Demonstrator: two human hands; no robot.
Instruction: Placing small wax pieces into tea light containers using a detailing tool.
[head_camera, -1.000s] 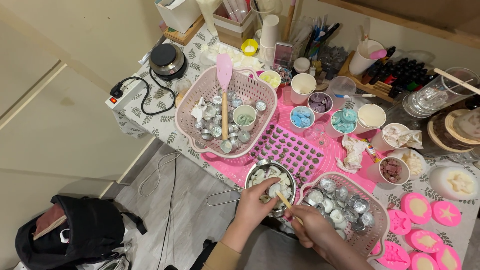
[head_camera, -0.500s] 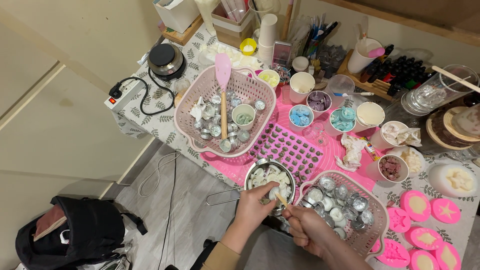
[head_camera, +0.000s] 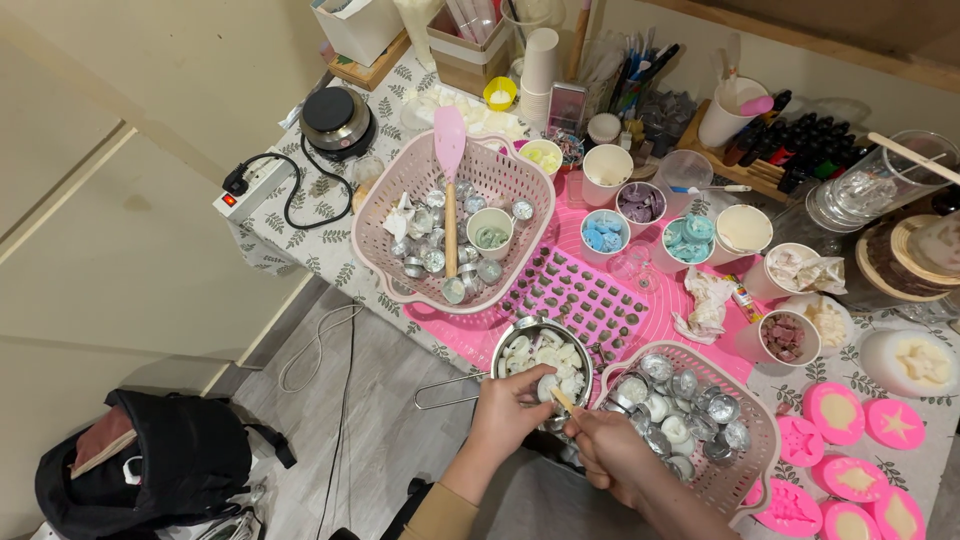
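over metal pot (head_camera: 520, 345): left hand (head_camera: 507, 412) pinching tealight (head_camera: 546, 388), right hand (head_camera: 610, 452) poking stick (head_camera: 562, 400).

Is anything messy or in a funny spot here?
Yes: a pink spatula lies in the pink basket on the little metal cups, and a black bag sits slumped on the floor.

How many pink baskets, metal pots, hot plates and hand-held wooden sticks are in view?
Pink baskets: 2
Metal pot: 1
Hot plate: 1
Wooden stick in the right hand: 1
Total: 5
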